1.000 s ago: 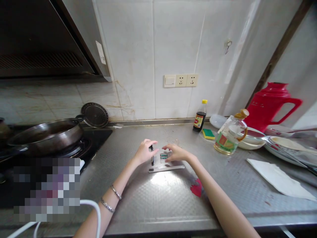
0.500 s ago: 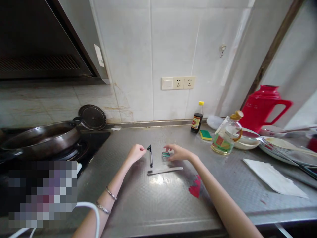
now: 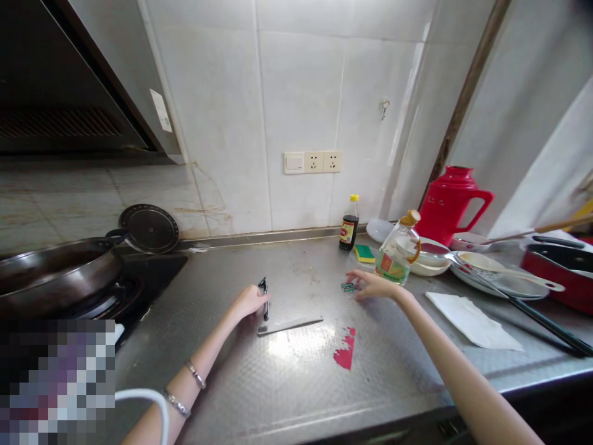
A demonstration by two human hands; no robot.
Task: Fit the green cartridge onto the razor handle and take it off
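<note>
L hand (image 3: 248, 303): fingers closed on razor (image 3: 266, 308) handle, prob. to steady it; R hand (image 3: 377, 286): fingers arched abt. green-striped pack (image 3: 348, 287), can't tell if gripping.

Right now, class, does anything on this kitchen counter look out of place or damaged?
Yes. The razor and toothbrush seem out of place: grooming items on a kitchen counter. The red scrap nearer the front edge looks damaged, its left side ragged as if torn.

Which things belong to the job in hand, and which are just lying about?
Seemingly in use: razor, at the left hand; green-striped pieces, by the right hand; perhaps toothbrush.

Apparently lying about: sponge, dark bottle, red flask, white sheet.
</note>
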